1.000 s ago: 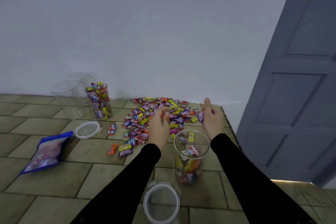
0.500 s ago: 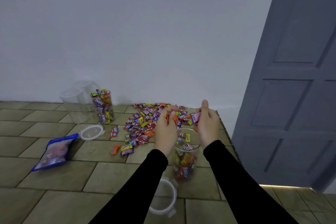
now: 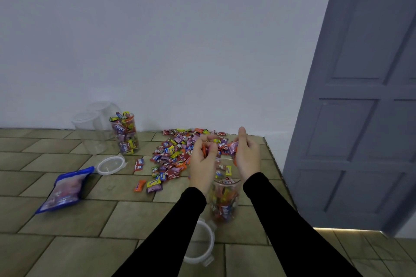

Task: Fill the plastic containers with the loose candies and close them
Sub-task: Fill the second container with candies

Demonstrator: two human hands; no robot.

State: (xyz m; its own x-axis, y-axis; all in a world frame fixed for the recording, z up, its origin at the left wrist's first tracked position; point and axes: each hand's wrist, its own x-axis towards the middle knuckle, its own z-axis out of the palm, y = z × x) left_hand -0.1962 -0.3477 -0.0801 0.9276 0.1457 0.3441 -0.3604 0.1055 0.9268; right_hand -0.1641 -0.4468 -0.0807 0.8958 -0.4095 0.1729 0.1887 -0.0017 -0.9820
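I am holding my left hand [image 3: 202,162] and my right hand [image 3: 246,155] side by side above the open mouth of the near container [image 3: 224,200], each with fingers curled round a small clutch of wrapped candies [image 3: 233,147]. The container is standing upright on the tiled floor [image 3: 67,249] just below my wrists, at 6 o'clock from my hands, its long axis vertical and already partly filled. The loose pile [image 3: 177,153] is lying at 11 o'clock from my left hand, while a lid [image 3: 202,245] is resting flat at the container's 7 o'clock.
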